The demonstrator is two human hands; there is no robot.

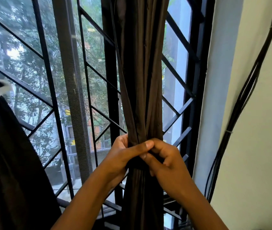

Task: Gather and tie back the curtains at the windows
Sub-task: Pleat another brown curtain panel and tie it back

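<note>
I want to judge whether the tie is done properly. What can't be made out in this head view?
- Knot or band: hidden under the left hand and right hand where they grip the brown curtain.
- Curtain top and hem: cut off by the frame's edges.
- Second dark curtain at the left: partly cut off, its tie is unclear.
- Black cables on the wall: both ends run out of frame.

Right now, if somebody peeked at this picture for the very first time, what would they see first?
First, the dark brown curtain bunched into one thick rope down the middle, in front of the window. Just below the middle, the left hand and the right hand meet on it, fingers curled round the cloth where a band cinches it. Behind it, black window bars slant across green trees, and black cables run down the pale wall on the right.
</note>
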